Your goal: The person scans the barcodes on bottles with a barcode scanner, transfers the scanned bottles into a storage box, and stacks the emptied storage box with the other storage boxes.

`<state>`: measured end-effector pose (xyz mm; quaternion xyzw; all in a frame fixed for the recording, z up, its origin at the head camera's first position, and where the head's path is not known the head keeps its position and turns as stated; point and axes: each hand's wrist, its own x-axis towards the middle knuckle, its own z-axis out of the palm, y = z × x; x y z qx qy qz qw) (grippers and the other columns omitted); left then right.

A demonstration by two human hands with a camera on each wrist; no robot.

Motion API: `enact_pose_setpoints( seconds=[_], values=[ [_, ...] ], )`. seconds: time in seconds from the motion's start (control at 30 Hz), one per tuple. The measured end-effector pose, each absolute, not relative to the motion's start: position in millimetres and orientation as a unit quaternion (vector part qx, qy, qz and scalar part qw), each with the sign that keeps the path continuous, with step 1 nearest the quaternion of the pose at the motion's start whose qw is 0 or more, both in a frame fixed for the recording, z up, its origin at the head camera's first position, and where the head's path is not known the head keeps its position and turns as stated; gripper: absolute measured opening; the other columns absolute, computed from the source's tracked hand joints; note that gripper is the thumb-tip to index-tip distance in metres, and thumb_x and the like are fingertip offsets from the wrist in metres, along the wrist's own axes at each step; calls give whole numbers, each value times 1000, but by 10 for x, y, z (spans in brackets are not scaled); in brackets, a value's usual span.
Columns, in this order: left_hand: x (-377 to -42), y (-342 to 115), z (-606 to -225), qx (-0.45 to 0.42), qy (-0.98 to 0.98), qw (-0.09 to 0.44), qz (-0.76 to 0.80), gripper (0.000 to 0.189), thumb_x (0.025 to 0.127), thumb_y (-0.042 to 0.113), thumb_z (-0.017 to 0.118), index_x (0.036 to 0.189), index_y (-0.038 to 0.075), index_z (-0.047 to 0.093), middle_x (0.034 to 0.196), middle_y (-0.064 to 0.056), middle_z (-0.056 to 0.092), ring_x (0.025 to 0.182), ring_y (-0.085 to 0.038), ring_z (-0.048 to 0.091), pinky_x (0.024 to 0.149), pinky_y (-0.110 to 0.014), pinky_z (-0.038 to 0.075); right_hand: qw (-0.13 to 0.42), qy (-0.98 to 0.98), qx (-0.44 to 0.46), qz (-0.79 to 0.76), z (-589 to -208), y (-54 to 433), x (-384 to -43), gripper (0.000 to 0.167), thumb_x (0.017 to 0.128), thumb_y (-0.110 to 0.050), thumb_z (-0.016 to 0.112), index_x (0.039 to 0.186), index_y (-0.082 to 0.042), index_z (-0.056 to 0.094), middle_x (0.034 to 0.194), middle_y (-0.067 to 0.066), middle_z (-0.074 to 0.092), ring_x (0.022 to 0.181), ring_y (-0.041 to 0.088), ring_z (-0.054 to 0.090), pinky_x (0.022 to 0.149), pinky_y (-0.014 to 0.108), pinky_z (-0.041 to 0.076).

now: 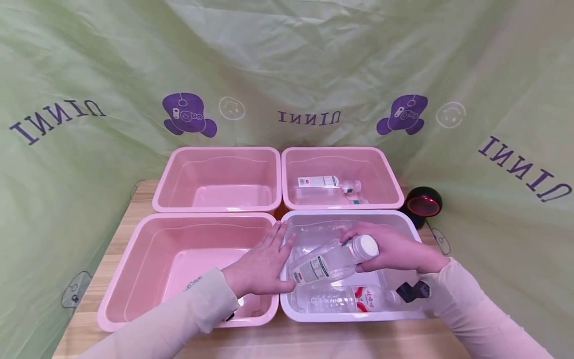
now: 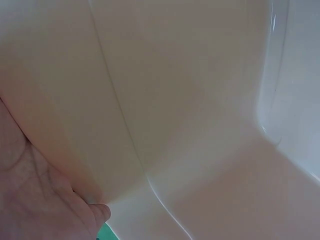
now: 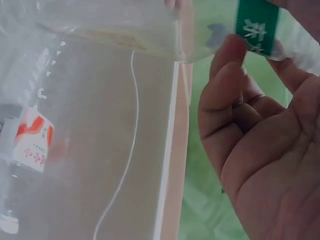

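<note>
My right hand [image 1: 394, 247] grips a clear plastic bottle [image 1: 334, 262] near its white-capped end. The bottle is tilted over the white basin [image 1: 403, 218], its cap toward the right. In the right wrist view, the fingers and thumb are round the bottle near a green label band [image 3: 257, 25]. My left hand [image 1: 262, 264] lies with extended fingers across the adjoining rims of the white basin and the front pink basin [image 1: 152, 219]. Its thumb is by the bottle's base; whether they touch I cannot tell. Below lies another clear bottle [image 1: 332, 300] with a red-and-white label.
Two more pink basins stand behind, one at back left [image 1: 215, 149] and one at back right [image 1: 332, 150]. The back right one holds clear bottles [image 1: 317, 182]. A black round device [image 1: 423, 204] stands right of the basins on the wooden table [image 1: 121, 234]. Green printed cloth surrounds the table.
</note>
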<state>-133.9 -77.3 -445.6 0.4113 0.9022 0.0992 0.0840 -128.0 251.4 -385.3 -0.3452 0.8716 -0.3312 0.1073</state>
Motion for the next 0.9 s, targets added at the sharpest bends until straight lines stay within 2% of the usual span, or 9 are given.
enact_pose_setpoints(
  seconds=[0.13,0.33,0.43,0.6,0.8,0.9],
  values=[
    [-1327,-766,-4463,410,902,87,101,102,87,55,64,159,-7,28,166,-34,9,153,-50,8,123,-52,20,86,872,-350,-332,-3909,2459,-1294,51,75,-22,94,119,-24,68,118,-9,66,110,13,63,93,38,53],
    [-1338,-765,-4475,413,902,81,96,102,88,57,65,159,-7,28,165,-35,10,153,-50,8,123,-51,21,55,848,-303,-431,-3893,2402,-1310,45,78,-9,89,115,-10,63,124,7,70,107,9,64,92,23,50],
    [-1341,-770,-4478,413,902,80,98,101,88,56,65,158,-7,29,165,-35,11,153,-50,9,123,-51,21,75,835,-279,-467,-3901,2376,-1320,42,84,-4,84,118,-5,61,128,12,69,108,9,65,93,20,49],
    [-1346,-772,-4479,414,901,76,103,100,88,55,65,158,-8,30,164,-35,12,153,-51,10,123,-51,20,112,834,-260,-473,-3898,2367,-1349,47,87,-7,83,128,-1,63,124,10,70,105,12,66,93,23,51],
    [-1346,-772,-4475,416,900,76,107,100,87,55,65,157,-8,31,164,-35,12,153,-51,11,123,-52,20,140,828,-309,-446,-3822,2458,-1314,55,86,-5,80,135,8,59,129,16,67,110,8,65,99,27,52],
    [-1345,-769,-4474,415,900,78,106,100,87,55,65,157,-8,31,165,-35,12,153,-51,10,123,-52,19,137,827,-327,-437,-3798,2491,-1284,55,87,-6,80,136,7,58,130,15,65,112,8,63,99,29,52]
  ],
)
